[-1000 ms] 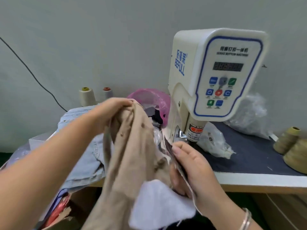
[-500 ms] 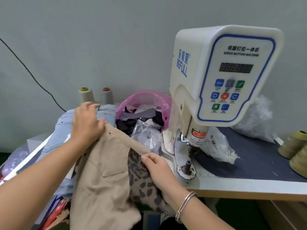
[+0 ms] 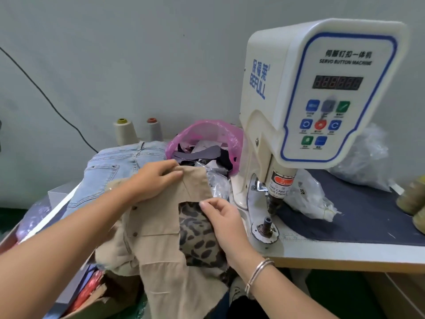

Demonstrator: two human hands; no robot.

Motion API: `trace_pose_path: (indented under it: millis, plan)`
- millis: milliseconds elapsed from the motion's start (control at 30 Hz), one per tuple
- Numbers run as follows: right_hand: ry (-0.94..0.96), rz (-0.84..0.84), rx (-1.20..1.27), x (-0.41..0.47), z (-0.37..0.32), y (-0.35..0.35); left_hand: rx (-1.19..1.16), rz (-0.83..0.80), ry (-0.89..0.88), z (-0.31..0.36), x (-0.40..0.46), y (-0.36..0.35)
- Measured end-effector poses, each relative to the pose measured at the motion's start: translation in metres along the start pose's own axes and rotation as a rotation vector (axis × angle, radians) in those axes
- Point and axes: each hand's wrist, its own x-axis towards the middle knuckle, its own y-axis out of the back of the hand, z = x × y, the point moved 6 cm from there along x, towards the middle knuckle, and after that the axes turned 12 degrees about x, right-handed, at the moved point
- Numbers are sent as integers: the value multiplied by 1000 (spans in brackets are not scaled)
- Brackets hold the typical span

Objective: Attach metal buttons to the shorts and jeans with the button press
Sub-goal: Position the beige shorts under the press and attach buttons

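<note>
While both hands hold the beige cotton shorts [image 3: 161, 229] in front of the bench [image 3: 345, 252], nothing lies yet under the white servo button press [image 3: 317, 93], so I judge this garment's pressing still ahead. The left hand [image 3: 154, 178] grips the top corner of the beige waistband with thumb and curled fingers, and the right hand [image 3: 224, 217] pinches the edge of the fabric where a leopard-print lining [image 3: 197, 233] shows. The round metal lower die [image 3: 266, 223] on the press base stands bare, just beside the right hand, with the plunger above it apart from it. A few small dark studs show down the left part of the shorts, though whether they are finished buttons I cannot tell. Light-blue denim jeans [image 3: 110, 171] lie spread behind the left forearm, with small rivets at the pocket; I cannot tell whether their waist button is set. On the press housing, blue letters read "BEFULL", and the panel reads "SERVO BUTTON MACHINE" under a line of Chinese characters. A red and white label on the plunger carries a partly legible warning, "TAKE CARE O… OUR FINGE…".
</note>
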Motion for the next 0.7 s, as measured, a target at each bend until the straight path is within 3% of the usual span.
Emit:
trace_pose_path:
  millis: [100,167,267,367,433,500,600,700]
  plan:
    - [221,94,-302,26,-13,-10,73,-56,83,-15,1,-6]
    - [276,72,-495,40,-13,-18,43,-88,107,-22,-6,-18]
    - [293,27,-620,52,-3,-24,-255,-157,168,-26,-17,-29]
    - [278,19,-535,49,1,-27,-277,-297,170,-21,-21,-39]
    - [225,38,-382,38,6,-20,-356,-265,164,-20,-20,-40]
    - [108,14,-301,20,17,-10,-579,-210,211,-20,-24,-32]
    - [-76,-35,-326,-8,34,7,-787,-188,219,-19,-29,-20]
    - [-76,-52,-409,-24,32,14,-812,-152,242,-15,-31,-10]
